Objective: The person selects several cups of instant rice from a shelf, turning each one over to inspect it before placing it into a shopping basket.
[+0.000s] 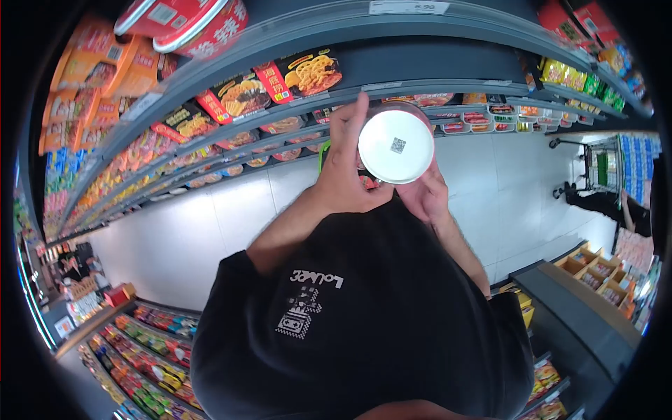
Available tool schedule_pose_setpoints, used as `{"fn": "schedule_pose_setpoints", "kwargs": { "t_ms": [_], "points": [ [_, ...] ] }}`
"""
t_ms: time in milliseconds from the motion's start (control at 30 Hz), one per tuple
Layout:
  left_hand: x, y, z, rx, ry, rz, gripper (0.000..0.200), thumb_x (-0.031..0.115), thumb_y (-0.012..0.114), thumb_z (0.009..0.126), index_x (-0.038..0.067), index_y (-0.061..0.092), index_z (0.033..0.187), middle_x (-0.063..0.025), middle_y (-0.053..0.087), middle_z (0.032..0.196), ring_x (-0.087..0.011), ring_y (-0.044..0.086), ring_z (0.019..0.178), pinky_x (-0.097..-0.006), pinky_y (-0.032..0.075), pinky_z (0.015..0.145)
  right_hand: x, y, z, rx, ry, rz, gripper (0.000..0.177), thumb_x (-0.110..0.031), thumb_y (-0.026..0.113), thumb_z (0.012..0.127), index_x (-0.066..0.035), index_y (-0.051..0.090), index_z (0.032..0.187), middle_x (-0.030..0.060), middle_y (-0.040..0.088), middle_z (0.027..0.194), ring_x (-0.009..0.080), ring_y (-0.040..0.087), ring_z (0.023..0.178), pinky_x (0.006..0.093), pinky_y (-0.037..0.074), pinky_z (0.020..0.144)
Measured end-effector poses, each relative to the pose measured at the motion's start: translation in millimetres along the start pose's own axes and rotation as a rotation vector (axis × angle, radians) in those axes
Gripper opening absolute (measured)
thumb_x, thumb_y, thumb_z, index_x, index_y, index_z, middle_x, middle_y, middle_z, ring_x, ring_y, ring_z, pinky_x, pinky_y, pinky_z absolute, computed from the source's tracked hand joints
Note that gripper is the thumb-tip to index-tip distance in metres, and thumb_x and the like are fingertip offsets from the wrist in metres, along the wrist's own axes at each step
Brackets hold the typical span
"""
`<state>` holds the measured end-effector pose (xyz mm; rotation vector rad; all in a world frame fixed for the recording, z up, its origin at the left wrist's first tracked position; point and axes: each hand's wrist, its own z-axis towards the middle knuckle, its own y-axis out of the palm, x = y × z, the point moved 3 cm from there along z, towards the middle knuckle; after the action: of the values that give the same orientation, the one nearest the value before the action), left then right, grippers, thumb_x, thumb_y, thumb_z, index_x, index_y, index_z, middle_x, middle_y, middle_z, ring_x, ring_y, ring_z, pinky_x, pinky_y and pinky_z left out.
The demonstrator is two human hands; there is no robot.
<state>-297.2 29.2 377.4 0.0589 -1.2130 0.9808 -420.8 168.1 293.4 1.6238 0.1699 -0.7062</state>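
A round paper cup (394, 164) faces me base-first, a white disc with a small black square code in its middle. My right hand (427, 192) grips its lower right side, fingers curled around the wall. On the left, my left hand (346, 164) is closed with the thumb pointing up, right beside the white base. Behind that palm shows the bright green edge of a green-edged container (323, 155), and a dark and red printed patch appears between the fingers and the cup. Most of this container is hidden by the hand.
Shelves (392, 87) curve across the front, with boxed meals (301, 75), orange pouches (87, 77) and red tubs (185, 24). Pale floor (483, 175) lies below. A shopping cart (602, 164) and a person's arm (630, 210) are at right. More stocked shelves (140, 357) stand behind me.
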Motion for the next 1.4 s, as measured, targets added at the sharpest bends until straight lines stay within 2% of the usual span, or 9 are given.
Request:
{"fn": "schedule_pose_setpoints", "kwargs": {
  "t_ms": [100, 300, 733, 867, 933, 1067, 1133, 1300, 1400],
  "points": [
    [4.3, 3.2, 1.2, 0.056, 0.108, -0.147, 0.120, 0.003, 0.072, 0.069, 0.002, 0.004, 0.168, -0.0240, 0.041, 0.149, -0.0346, 0.045, 0.141, -0.0460, 0.034, 0.118, -0.9, 9.6, 0.8, 0.018, 0.004, -0.049, 0.076, -0.014, 0.068, 0.100, -0.013, 0.025, 0.163, 0.0117, 0.041, 0.161, 0.0296, 0.046, 0.145, 0.0489, 0.042, 0.119],
    [17.3, 11.8, -1.1, 0.198, 0.142, -0.404, 0.120, 0.026, 0.104, 0.060, 0.007, 0.030, 0.153, -0.0240, 0.045, 0.152, -0.0361, 0.041, 0.148, -0.0505, 0.036, 0.120, -0.1, -10.7, -6.6, -0.135, 0.078, -0.554, 0.111, -0.034, 0.086, 0.089, -0.010, 0.010, 0.166, 0.0073, 0.041, 0.160, 0.0200, 0.048, 0.143, 0.0390, 0.043, 0.117],
    [17.5, 5.1, 2.3, 0.253, 0.193, -0.331, 0.106, 0.022, 0.101, 0.058, 0.007, 0.040, 0.144, -0.0239, 0.055, 0.145, -0.0366, 0.054, 0.138, -0.0484, 0.044, 0.114, 5.3, -19.7, 1.6, -0.136, 0.139, -0.668, 0.099, -0.025, 0.086, 0.090, -0.008, 0.021, 0.162, 0.0072, 0.045, 0.158, 0.0187, 0.049, 0.142, 0.0378, 0.042, 0.117],
    [16.3, -1.5, -2.5, 0.309, 0.305, -0.339, 0.116, 0.031, 0.104, 0.059, 0.009, 0.033, 0.148, -0.0278, 0.046, 0.150, -0.0444, 0.041, 0.148, -0.0585, 0.030, 0.121, -0.6, -15.0, -0.1, 0.018, 0.554, -0.280, 0.087, -0.030, 0.083, 0.092, -0.008, 0.033, 0.160, 0.0109, 0.046, 0.159, 0.0255, 0.047, 0.146, 0.0446, 0.042, 0.119],
    [23.6, -6.8, -8.9, 0.415, 0.346, -0.208, 0.119, 0.040, 0.104, 0.059, 0.009, 0.032, 0.149, -0.0298, 0.039, 0.153, -0.0478, 0.037, 0.149, -0.0591, 0.028, 0.123, -6.0, 13.9, 11.5, -0.274, 0.428, 0.115, 0.094, -0.045, 0.083, 0.089, -0.006, 0.034, 0.159, 0.0114, 0.044, 0.160, 0.0287, 0.044, 0.149, 0.0488, 0.039, 0.122],
    [20.8, 0.8, -14.8, 0.590, 0.410, -0.114, 0.127, 0.046, 0.102, 0.062, 0.009, 0.028, 0.157, -0.0261, 0.029, 0.157, -0.0446, 0.028, 0.152, -0.0574, 0.027, 0.124, -38.7, 56.4, 27.4, -0.202, 0.179, -0.145, 0.104, -0.053, 0.083, 0.085, -0.007, 0.030, 0.162, 0.0113, 0.044, 0.161, 0.0270, 0.043, 0.149, 0.0486, 0.037, 0.124],
    [20.5, 2.2, -18.3, 0.611, 0.344, -0.065, 0.123, 0.041, 0.102, 0.063, 0.008, 0.030, 0.157, -0.0257, 0.031, 0.157, -0.0449, 0.031, 0.151, -0.0577, 0.028, 0.123, -66.0, 85.5, 40.1, -0.192, 0.112, -0.225, 0.102, -0.051, 0.088, 0.082, -0.005, 0.036, 0.157, 0.0129, 0.042, 0.161, 0.0273, 0.043, 0.149, 0.0478, 0.038, 0.123],
    [31.7, -8.0, -24.9, 0.488, 0.063, 0.062, 0.118, 0.024, 0.095, 0.073, 0.001, 0.021, 0.163, -0.0262, 0.035, 0.156, -0.0395, 0.038, 0.148, -0.0497, 0.036, 0.120, -127.0, 152.9, 84.1, -0.355, -0.819, -1.077, 0.091, -0.040, 0.099, 0.069, -0.006, 0.050, 0.139, 0.0196, 0.043, 0.153, 0.0357, 0.049, 0.141, 0.0466, 0.038, 0.121],
    [13.4, 4.4, -36.5, 0.423, 0.013, -0.212, 0.121, 0.016, 0.094, 0.076, 0.003, 0.014, 0.165, -0.0245, 0.041, 0.156, -0.0353, 0.044, 0.146, -0.0499, 0.036, 0.120, -146.2, 213.3, 134.7, -0.286, -1.138, -1.291, 0.078, -0.013, 0.097, 0.070, -0.005, 0.053, 0.135, 0.0200, 0.046, 0.150, 0.0304, 0.053, 0.135, 0.0420, 0.049, 0.111]
  ]
}}
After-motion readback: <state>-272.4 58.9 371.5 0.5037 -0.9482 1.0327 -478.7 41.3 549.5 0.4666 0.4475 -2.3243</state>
